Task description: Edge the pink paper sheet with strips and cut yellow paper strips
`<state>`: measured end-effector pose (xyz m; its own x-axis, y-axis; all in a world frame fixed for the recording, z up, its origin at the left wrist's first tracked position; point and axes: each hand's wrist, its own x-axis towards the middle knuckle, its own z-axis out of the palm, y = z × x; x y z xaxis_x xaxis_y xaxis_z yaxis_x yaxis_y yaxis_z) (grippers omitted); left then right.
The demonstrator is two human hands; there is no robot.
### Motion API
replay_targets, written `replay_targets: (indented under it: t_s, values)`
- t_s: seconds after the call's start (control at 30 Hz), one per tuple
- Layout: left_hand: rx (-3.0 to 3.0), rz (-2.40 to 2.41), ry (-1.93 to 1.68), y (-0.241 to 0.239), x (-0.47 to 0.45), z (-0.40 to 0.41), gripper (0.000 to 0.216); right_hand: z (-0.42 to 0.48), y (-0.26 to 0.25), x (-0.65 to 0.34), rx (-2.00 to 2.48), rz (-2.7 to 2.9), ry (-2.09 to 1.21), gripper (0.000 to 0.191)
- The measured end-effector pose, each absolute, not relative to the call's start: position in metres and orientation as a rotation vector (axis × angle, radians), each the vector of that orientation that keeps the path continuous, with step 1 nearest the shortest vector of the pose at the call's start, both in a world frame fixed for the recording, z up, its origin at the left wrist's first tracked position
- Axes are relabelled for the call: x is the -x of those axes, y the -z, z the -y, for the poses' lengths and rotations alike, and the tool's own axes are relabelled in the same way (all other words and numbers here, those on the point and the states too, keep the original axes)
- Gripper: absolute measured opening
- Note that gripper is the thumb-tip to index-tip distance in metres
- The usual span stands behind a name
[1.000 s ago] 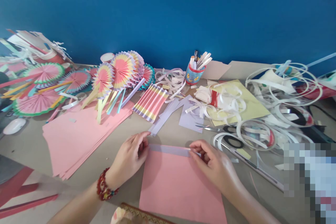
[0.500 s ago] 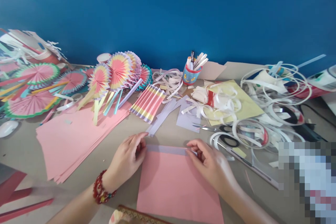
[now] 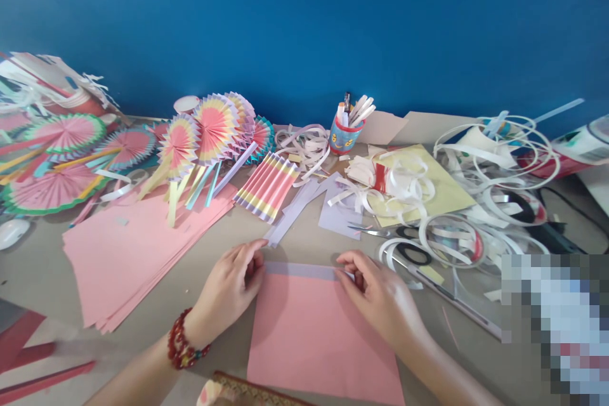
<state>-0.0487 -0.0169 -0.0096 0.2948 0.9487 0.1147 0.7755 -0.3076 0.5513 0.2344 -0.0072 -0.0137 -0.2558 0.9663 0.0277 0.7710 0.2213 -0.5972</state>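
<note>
A pink sheet of paper [image 3: 323,336] lies flat in front of me, with a purple paper strip [image 3: 299,271] along its far edge. My left hand [image 3: 235,282], a red bead bracelet at its wrist, is closed at the strip's left end. At the right end my right hand [image 3: 375,298] pinches the strip between curled fingers; the thumb tip rests near the sheet's edge. Just beyond are loose purple strips [image 3: 292,212] and a pleated pink, yellow and purple paper [image 3: 268,185].
A stack of pink sheets [image 3: 143,260] lies left, below several folded paper fans [image 3: 216,130]. Scissors [image 3: 404,232], curled white strips [image 3: 451,241] and a yellow sheet [image 3: 445,187] sit right. A pen cup [image 3: 345,137] stands by the blue wall [image 3: 304,25].
</note>
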Motion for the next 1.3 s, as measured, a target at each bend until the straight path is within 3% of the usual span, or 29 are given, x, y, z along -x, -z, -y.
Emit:
replay_targets:
  t_s: [1.0,1.3]
  values:
    - [-2.181,-1.540,-0.617,0.0099,0.0467,0.0165,0.038,0.0070,0.0169,-0.2376,1.561,2.099,-0.701,0.010]
    - [-2.137,-1.586,-0.577,0.0077,0.0465,0.0187,0.033,0.0097,0.0180,-0.2358,1.514,2.185,-0.526,0.014]
